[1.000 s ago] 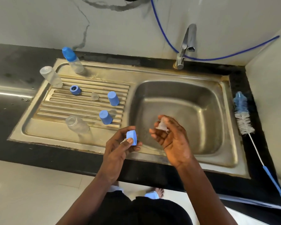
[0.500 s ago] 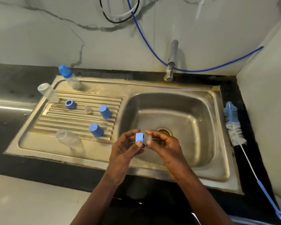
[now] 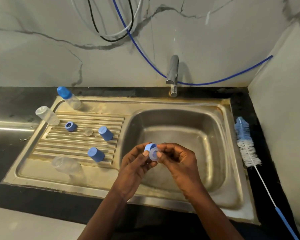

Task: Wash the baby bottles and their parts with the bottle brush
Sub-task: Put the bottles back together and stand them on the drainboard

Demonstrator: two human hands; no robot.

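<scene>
Over the left edge of the sink basin [image 3: 180, 132], a blue screw ring [image 3: 149, 147] and a clear teat [image 3: 153, 154] meet between both hands. The left hand [image 3: 137, 165] pinches the ring between its thumb and curled fingers. The right hand [image 3: 179, 161], fingers also curled, pinches the teat and holds its round base against the ring's opening. A second ago the hands were apart, with the ring in the left and the teat in the right. Half a second ago the two parts had only come side by side.

On the ribbed drainboard [image 3: 68, 146], nothing has changed place:
- Two blue caps [image 3: 105, 133] stand there.
- A second blue ring [image 3: 70, 126] sits beside a loose teat [image 3: 88, 131].
- An open bottle [image 3: 66, 164] lies at the front.
- A clear bottle [image 3: 47, 115] stands at the left rim.
- A capped bottle [image 3: 68, 97] stands in the back corner.

The bottle brush [image 3: 246, 144] lies untouched on the black counter [image 3: 260, 135], right of the sink. The tap [image 3: 172, 75] stands behind the basin.
</scene>
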